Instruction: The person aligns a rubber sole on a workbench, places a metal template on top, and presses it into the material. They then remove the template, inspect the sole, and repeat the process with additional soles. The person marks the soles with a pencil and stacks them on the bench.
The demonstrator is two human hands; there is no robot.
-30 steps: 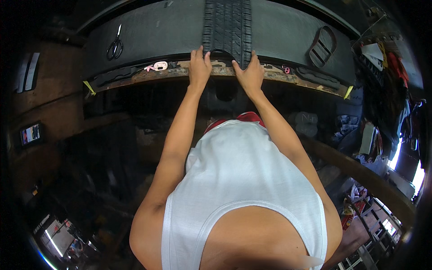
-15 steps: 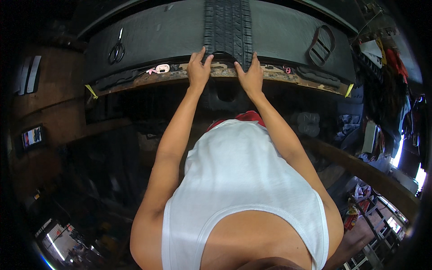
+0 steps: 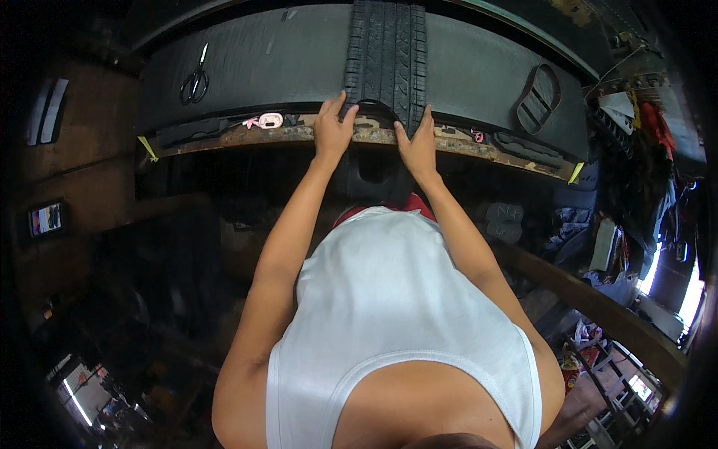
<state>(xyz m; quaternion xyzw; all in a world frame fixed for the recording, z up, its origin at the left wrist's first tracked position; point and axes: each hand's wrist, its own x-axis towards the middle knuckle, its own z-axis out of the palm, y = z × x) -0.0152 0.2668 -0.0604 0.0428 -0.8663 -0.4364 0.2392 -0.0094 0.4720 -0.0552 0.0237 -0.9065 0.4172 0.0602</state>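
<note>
One bare left hand (image 3: pixel 333 135), one bare right hand (image 3: pixel 419 150) and one black treaded rubber strip (image 3: pixel 386 56) occupied the upper centre. The upper left had one pair of black-handled metal scissors (image 3: pixel 195 85); the upper right, one dark looped band (image 3: pixel 555 88). Two thin yellow strips (image 3: pixel 148 148) showed, one upper left, one upper right.

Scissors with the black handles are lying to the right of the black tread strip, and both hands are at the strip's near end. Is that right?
Not quite: the head view shows the scissors to the left of the tread strip. The left hand and right hand are indeed at its near end.
</note>
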